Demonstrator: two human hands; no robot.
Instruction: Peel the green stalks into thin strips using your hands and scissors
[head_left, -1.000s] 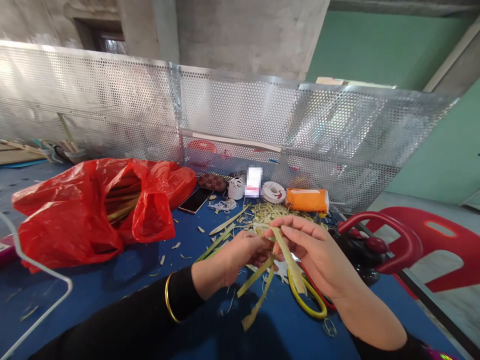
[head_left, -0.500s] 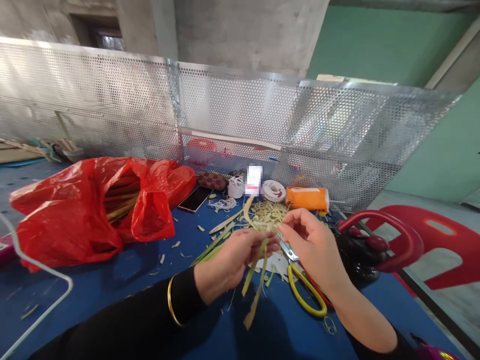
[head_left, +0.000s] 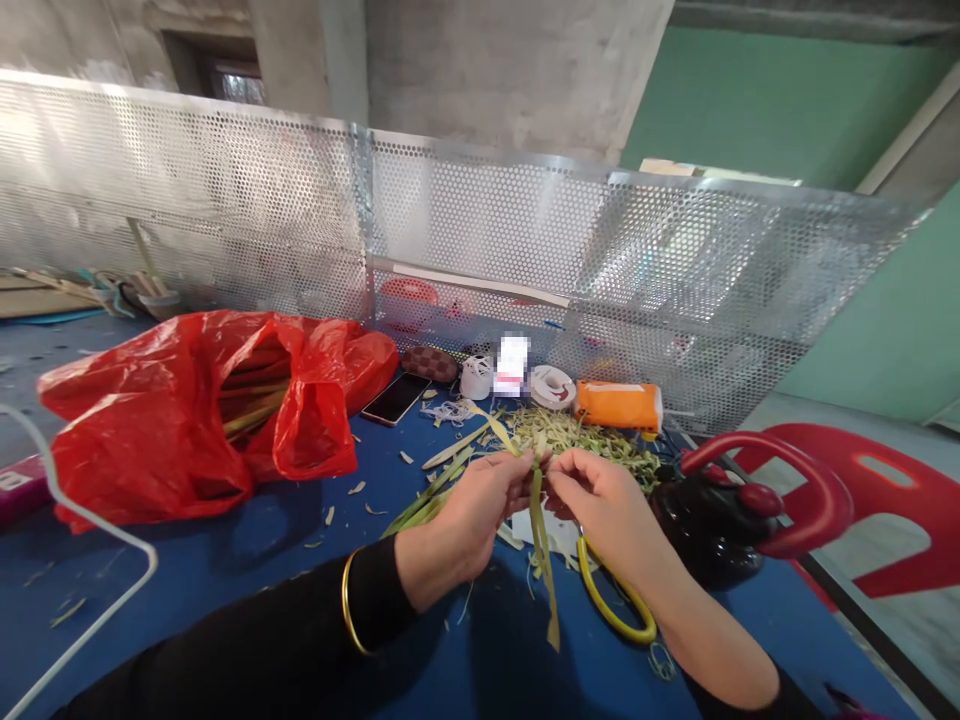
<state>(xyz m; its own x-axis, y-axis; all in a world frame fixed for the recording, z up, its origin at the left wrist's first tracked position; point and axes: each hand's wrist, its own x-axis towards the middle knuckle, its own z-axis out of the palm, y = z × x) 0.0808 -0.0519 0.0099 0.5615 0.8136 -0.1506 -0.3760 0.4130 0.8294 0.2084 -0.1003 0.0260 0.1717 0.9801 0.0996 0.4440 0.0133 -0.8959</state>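
Just above the blue table, my left hand [head_left: 476, 510] is closed in a pinch on flat yellow-green leaf strips [head_left: 541, 560]. One strip end sticks up to the left and two ends hang down toward me. My right hand [head_left: 604, 500] meets it from the right, thumb and fingers pinched together at the same spot where the strips cross. The exact grip of its fingertips is partly hidden. Under my right hand lie scissors with a yellow handle [head_left: 600, 595]; their blades are covered by the hand. Behind my hands is a pile of leaf shavings [head_left: 559, 430].
A red plastic bag [head_left: 165, 420] with dry stalks stands at the left. A phone [head_left: 396, 398], a roll of tape [head_left: 553, 386] and an orange packet [head_left: 619, 404] line the back before a perforated metal screen [head_left: 480, 220]. A black kettle [head_left: 709, 530] stands right.
The hanging strip ends have swung to the right and closer together. My right hand has moved slightly left and down, its fingers now nearer my left fingertips. The view has shifted a little.
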